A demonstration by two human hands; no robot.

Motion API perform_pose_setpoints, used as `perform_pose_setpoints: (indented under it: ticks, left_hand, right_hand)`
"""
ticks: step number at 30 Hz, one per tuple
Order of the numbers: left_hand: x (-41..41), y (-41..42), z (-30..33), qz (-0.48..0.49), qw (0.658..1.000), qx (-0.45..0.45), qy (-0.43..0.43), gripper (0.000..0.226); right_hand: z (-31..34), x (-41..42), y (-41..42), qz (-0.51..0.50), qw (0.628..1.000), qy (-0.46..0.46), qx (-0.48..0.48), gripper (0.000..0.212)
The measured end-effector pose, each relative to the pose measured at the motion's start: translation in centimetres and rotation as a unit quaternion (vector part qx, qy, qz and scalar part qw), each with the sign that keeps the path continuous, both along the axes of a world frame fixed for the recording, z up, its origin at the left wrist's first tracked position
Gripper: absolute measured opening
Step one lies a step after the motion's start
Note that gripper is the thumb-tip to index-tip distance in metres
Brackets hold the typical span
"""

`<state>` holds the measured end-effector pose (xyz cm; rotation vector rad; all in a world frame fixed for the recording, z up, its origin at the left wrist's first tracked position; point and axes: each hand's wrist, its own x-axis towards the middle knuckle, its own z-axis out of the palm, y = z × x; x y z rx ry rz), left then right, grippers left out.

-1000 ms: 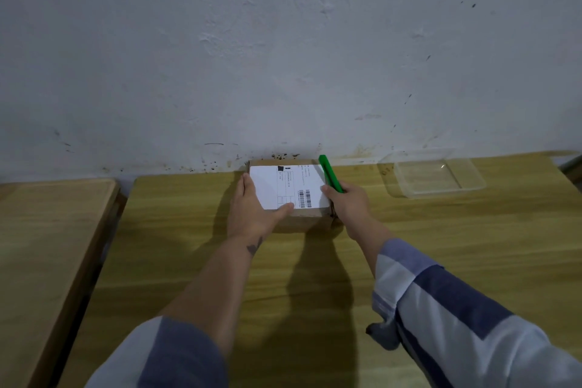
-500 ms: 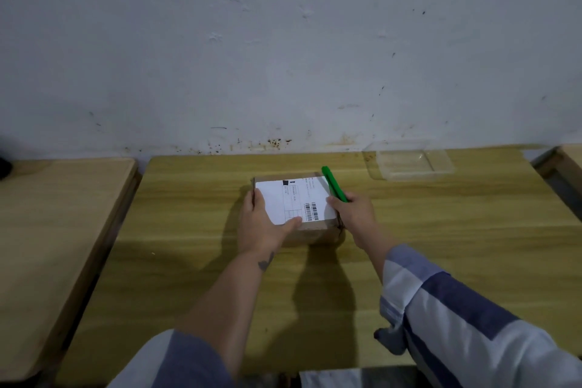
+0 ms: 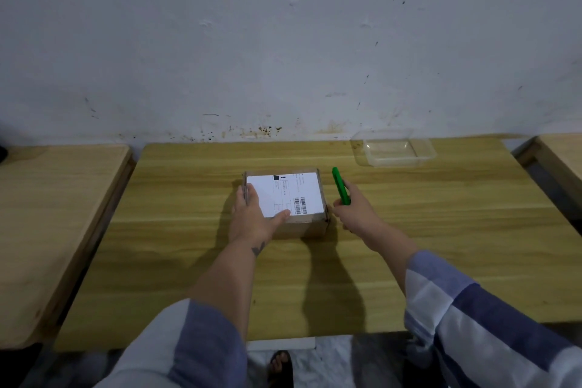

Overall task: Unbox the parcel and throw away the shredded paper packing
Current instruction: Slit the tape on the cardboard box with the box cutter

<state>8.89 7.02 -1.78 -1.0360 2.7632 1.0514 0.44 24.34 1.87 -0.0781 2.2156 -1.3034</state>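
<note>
Box (image 3: 302,224) sits flat in the middle of the table (image 3: 441,246), nearer the back edge than the front. Brown cardboard, rectangular, still closed; long axis runs left-right, roughly parallel to the back edge. White label (image 3: 285,194) covers most of the top, smooth paper, barcode at its near right corner, print reading sideways.

My left hand (image 3: 252,217) grasps the box at its left end: thumb laid across the label's near edge, fingers wrapped along the left side. My right hand (image 3: 354,209) is just right of the box, not touching it, clenched round a green cutter (image 3: 340,186). Cutter is slim, glossy plastic, its long axis pointing away from me and tilted a bit left; blade end hidden in my fist.

Tub (image 3: 393,148) near the back right corner: clear thin plastic, rectangular, rounded corners, upright. Table top is yellowish wood grain, planks running left-right. Wall (image 3: 283,41) behind is white, scuffed and speckled.
</note>
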Motion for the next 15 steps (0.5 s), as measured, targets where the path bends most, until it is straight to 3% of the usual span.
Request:
perform_pose_setpoints:
  ticks: [4,15]
  left_hand:
    - [-0.3,0.0,0.1,0.004,1.000,0.000,-0.008,0.103]
    - [-0.2,0.0,-0.3,0.008,1.000,0.008,-0.002,0.103]
  right_hand:
    - [0.9,0.6,0.5,0.081,0.996,-0.013,0.020,0.083]
    - [0.3,0.6,-1.3,0.027,0.992,0.081,0.096,0.055]
